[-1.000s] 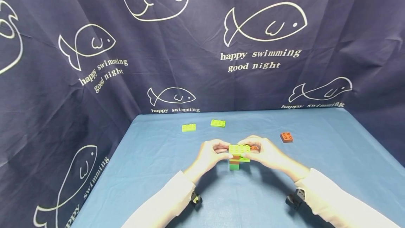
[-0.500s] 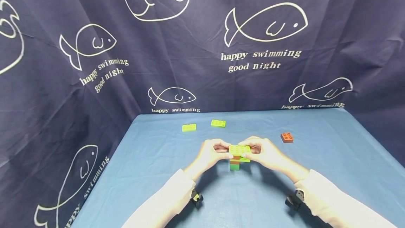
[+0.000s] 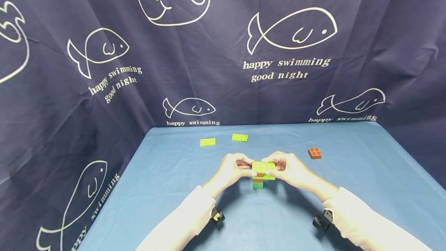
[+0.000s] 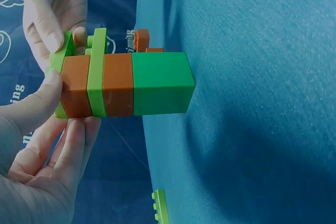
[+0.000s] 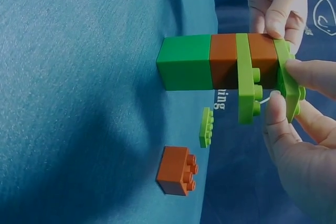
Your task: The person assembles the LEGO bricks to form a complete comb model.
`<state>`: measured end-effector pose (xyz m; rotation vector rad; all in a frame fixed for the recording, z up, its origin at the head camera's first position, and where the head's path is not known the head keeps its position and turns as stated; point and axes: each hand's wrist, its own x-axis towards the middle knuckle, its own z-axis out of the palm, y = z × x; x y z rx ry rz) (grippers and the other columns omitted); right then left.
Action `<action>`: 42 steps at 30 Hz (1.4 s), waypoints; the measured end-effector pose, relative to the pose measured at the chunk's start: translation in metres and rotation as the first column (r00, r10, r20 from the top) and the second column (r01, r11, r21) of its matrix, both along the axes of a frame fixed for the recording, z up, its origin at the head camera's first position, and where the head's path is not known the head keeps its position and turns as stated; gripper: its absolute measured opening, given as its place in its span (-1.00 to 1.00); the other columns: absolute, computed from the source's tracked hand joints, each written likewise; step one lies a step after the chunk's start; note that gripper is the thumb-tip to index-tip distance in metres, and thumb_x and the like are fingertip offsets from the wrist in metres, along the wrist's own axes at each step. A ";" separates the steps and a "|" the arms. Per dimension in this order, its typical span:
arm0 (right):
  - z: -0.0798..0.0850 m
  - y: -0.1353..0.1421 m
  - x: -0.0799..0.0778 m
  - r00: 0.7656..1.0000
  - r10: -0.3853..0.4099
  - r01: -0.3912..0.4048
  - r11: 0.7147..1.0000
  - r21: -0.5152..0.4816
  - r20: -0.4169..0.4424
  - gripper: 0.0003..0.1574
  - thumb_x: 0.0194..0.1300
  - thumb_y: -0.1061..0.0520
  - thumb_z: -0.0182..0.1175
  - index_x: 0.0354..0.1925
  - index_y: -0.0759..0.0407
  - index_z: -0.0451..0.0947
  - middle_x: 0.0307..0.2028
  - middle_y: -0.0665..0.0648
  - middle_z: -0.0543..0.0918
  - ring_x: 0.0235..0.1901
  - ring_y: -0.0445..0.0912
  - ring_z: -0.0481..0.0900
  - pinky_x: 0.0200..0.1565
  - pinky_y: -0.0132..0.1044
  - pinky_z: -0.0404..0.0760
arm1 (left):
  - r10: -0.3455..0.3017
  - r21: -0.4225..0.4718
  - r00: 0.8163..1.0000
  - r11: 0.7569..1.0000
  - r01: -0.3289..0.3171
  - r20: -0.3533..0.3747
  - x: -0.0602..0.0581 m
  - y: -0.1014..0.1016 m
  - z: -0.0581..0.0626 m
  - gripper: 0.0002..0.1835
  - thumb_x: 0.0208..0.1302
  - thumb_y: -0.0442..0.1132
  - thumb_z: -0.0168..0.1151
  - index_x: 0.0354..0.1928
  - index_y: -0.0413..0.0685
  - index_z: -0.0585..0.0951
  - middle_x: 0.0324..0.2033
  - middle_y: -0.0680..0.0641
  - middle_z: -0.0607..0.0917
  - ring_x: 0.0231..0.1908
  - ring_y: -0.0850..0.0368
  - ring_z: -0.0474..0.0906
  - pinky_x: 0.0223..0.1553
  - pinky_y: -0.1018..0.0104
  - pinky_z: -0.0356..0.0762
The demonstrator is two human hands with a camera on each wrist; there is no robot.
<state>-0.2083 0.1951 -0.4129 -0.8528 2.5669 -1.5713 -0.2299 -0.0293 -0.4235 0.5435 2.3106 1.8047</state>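
Observation:
A tower of toy building bricks is between the two hands. A green brick [image 4: 163, 83] forms its base, with a brown brick [image 4: 118, 85], a lime plate [image 5: 244, 80], another brown brick [image 5: 262, 56] and a top lime plate [image 3: 263, 166] above. The left hand [image 3: 230, 169] grips the tower's upper left side, thumb in front and fingers behind. At the overhanging right end, the right hand [image 3: 287, 167] pinches the top plate between thumb and fingers. In the right wrist view that plate looks slightly slanted against the brown brick beneath it. Both plates stick out to the right.
Two loose lime plates, one left [image 3: 208, 141] and one nearer the middle [image 3: 240, 137], lie toward the back of the blue table [image 3: 167, 189]. An orange-brown brick [image 3: 314, 153] sits right of the hands. A dark printed curtain [image 3: 223, 69] hangs behind and to the left.
Both hands keep nearly the same hold and place. An orange patch seen beside the right fingers a second ago is out of sight now. The view has tilted very slightly.

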 end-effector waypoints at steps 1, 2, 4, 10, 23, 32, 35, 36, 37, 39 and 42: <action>-0.001 0.000 0.000 1.000 0.002 -0.002 1.000 -0.003 0.005 -0.60 0.17 0.25 0.36 -0.01 0.38 0.61 -0.12 0.29 0.63 -0.34 -0.28 0.64 -0.29 -0.41 0.69 | 0.001 -0.002 1.000 1.000 -0.001 0.002 0.000 0.000 -0.001 -0.70 -0.10 -0.50 0.50 -0.23 -0.32 0.70 -0.23 -0.28 0.75 -0.16 -0.09 0.73 -0.20 0.40 0.71; -0.002 -0.001 -0.001 1.000 0.001 -0.001 1.000 -0.006 0.006 -0.59 0.16 0.25 0.36 -0.01 0.38 0.61 -0.12 0.30 0.63 -0.34 -0.27 0.64 -0.29 -0.40 0.69 | 0.001 -0.004 1.000 1.000 0.000 0.003 0.000 -0.001 -0.001 -0.70 -0.10 -0.50 0.50 -0.23 -0.31 0.70 -0.23 -0.28 0.75 -0.16 -0.08 0.73 -0.20 0.40 0.71; -0.002 0.000 -0.001 1.000 -0.001 0.001 1.000 -0.015 0.009 -0.59 0.16 0.27 0.36 -0.01 0.40 0.60 -0.11 0.33 0.63 -0.34 -0.28 0.65 -0.29 -0.40 0.70 | 0.000 -0.011 1.000 1.000 0.000 0.000 -0.001 -0.001 -0.001 -0.70 -0.10 -0.49 0.50 -0.23 -0.31 0.70 -0.23 -0.27 0.75 -0.16 -0.07 0.73 -0.20 0.41 0.70; -0.004 -0.003 -0.001 1.000 -0.002 0.003 0.999 -0.042 0.030 -0.60 0.18 0.29 0.33 0.00 0.42 0.58 -0.11 0.37 0.62 -0.34 -0.29 0.64 -0.30 -0.43 0.69 | 0.011 -0.049 1.000 0.999 -0.011 -0.012 -0.002 -0.002 -0.003 -0.68 -0.10 -0.45 0.52 -0.21 -0.26 0.70 -0.24 -0.20 0.77 -0.18 0.02 0.74 -0.20 0.46 0.69; -0.002 -0.008 0.010 0.972 -0.099 0.124 0.986 -0.109 0.212 -0.50 0.21 0.27 0.30 0.10 0.43 0.49 -0.28 0.28 0.65 -0.41 -0.25 0.59 -0.36 -0.40 0.64 | -0.018 -0.095 1.000 0.995 0.018 -0.005 -0.003 -0.006 -0.008 -0.69 -0.02 -0.34 0.52 -0.18 -0.19 0.68 -0.24 -0.13 0.77 -0.19 0.13 0.73 -0.16 0.51 0.66; -0.004 -0.008 0.013 0.962 -0.121 0.159 0.977 -0.140 0.244 -0.47 0.21 0.27 0.30 0.13 0.42 0.47 -0.18 0.35 0.65 -0.36 -0.28 0.60 -0.32 -0.44 0.62 | -0.053 -0.088 0.997 0.995 0.048 -0.049 -0.006 -0.005 -0.008 -0.69 -0.01 -0.35 0.51 -0.18 -0.20 0.66 -0.26 -0.16 0.75 -0.20 0.08 0.73 -0.17 0.52 0.66; -0.006 -0.008 0.013 0.960 -0.134 0.174 0.974 -0.147 0.246 -0.46 0.20 0.27 0.31 0.13 0.42 0.47 -0.18 0.34 0.65 -0.35 -0.29 0.60 -0.31 -0.45 0.63 | -0.062 -0.086 0.997 0.995 0.058 -0.053 -0.006 -0.005 -0.009 -0.68 -0.02 -0.36 0.51 -0.18 -0.20 0.66 -0.26 -0.15 0.75 -0.22 0.11 0.72 -0.16 0.52 0.66; -0.007 -0.008 0.013 0.960 -0.141 0.180 0.972 -0.149 0.241 -0.46 0.20 0.27 0.31 0.13 0.42 0.48 -0.18 0.33 0.65 -0.35 -0.29 0.60 -0.31 -0.46 0.62 | -0.066 -0.087 0.996 0.994 0.061 -0.053 -0.007 -0.006 -0.009 -0.68 -0.03 -0.36 0.52 -0.18 -0.20 0.66 -0.26 -0.15 0.75 -0.23 0.14 0.71 -0.16 0.52 0.66; -0.008 -0.008 0.014 0.960 -0.147 0.187 0.970 -0.155 0.237 -0.46 0.19 0.27 0.32 0.13 0.42 0.48 -0.19 0.32 0.66 -0.36 -0.29 0.60 -0.31 -0.46 0.63 | -0.068 -0.087 0.996 0.994 0.064 -0.054 -0.007 -0.006 -0.009 -0.68 -0.03 -0.36 0.52 -0.18 -0.20 0.66 -0.26 -0.15 0.75 -0.24 0.17 0.71 -0.16 0.51 0.66; -0.009 -0.008 0.014 0.960 -0.155 0.198 0.965 -0.172 0.235 -0.46 0.18 0.28 0.33 0.11 0.44 0.48 -0.21 0.31 0.66 -0.37 -0.30 0.60 -0.32 -0.47 0.63 | -0.070 -0.099 0.996 0.993 0.064 -0.062 -0.008 -0.007 -0.007 -0.67 -0.03 -0.32 0.53 -0.17 -0.19 0.67 -0.27 -0.12 0.75 -0.28 0.24 0.69 -0.17 0.50 0.66; -0.011 -0.010 0.015 0.955 -0.174 0.221 0.957 -0.189 0.240 -0.46 0.16 0.29 0.34 0.10 0.45 0.50 -0.23 0.31 0.66 -0.39 -0.31 0.60 -0.32 -0.48 0.63 | -0.056 -0.113 0.995 0.992 0.047 -0.079 -0.011 -0.009 -0.005 -0.65 -0.01 -0.24 0.52 -0.15 -0.18 0.68 -0.29 -0.08 0.76 -0.32 0.29 0.67 -0.21 0.48 0.66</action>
